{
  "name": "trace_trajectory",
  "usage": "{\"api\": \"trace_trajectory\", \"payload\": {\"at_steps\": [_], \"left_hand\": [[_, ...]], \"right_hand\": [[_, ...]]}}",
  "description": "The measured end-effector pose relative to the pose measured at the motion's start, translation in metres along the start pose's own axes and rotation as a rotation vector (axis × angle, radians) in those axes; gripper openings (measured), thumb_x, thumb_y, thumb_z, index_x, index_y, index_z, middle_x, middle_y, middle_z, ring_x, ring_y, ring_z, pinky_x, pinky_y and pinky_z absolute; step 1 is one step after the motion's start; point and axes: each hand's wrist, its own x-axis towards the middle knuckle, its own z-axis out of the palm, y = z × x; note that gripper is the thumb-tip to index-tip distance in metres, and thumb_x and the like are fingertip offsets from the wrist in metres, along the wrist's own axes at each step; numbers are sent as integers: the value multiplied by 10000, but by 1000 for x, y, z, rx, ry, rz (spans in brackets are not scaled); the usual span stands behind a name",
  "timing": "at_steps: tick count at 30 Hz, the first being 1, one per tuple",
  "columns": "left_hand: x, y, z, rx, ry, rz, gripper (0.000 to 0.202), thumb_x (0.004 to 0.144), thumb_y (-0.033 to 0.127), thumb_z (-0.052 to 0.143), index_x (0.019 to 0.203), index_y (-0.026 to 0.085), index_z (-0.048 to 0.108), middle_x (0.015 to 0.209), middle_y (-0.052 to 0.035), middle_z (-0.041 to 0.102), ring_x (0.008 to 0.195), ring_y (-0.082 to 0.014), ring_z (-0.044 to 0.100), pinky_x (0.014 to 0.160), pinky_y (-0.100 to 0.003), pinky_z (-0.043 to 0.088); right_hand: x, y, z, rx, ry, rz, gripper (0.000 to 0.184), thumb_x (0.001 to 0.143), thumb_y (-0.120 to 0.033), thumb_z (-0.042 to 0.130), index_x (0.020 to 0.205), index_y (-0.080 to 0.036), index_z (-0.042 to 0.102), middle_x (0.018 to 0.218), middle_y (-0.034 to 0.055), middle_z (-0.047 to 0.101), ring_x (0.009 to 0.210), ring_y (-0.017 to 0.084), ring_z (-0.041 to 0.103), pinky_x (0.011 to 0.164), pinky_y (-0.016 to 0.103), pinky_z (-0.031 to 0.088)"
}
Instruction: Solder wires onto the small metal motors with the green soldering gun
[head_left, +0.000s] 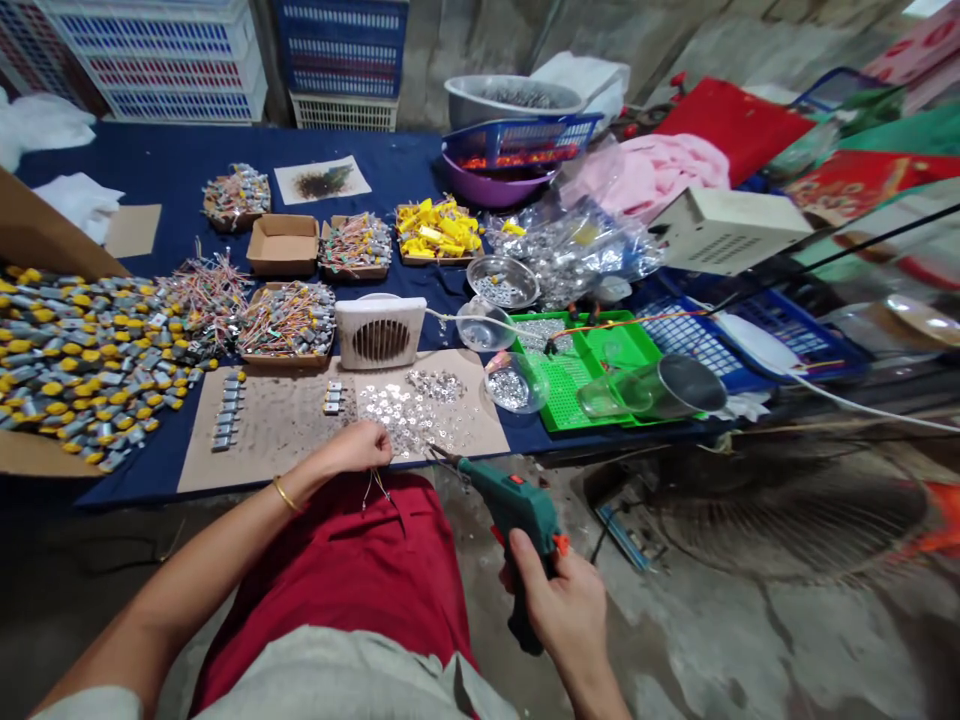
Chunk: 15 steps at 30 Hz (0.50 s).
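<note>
My right hand grips the pistol handle of a green soldering gun. Its thin metal tip points left, just off the front edge of the cardboard sheet. Closed in a pinch, my left hand hovers over that edge; what its fingers hold, if anything, is hidden. Small shiny metal pieces lie scattered just beyond it. Several little motors with yellow ends stand grouped behind this hand. Another row of such motors lines the sheet's left part.
A large heap of motors fills the left side. A small white fan box stands behind the sheet, beside trays of wired parts. Rightward are a clear dish, a green basket and a floor fan.
</note>
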Motion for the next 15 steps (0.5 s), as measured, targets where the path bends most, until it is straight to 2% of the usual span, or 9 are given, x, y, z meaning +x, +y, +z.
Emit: {"api": "trace_trajectory", "payload": {"at_steps": [6,15], "left_hand": [[3,-4,1,7,19,21,145,683,198,529,644,148,659,595,-10,629,562,-117,542,539,-204,337],[4,-2,3,42,53,-7,121,681,218,573,635,157,666,641,-32,658,610,-141,563,568,-227,343]], "right_hand": [[-4,-12,15,-38,-34,-113,538,851,-619,481,512,-215,589,438,30,572,424,157,563,478,251,438],[-4,-28,24,-79,-26,-118,540,833,-652,482,535,-215,590,452,42,584,452,168,576,480,249,430]]}}
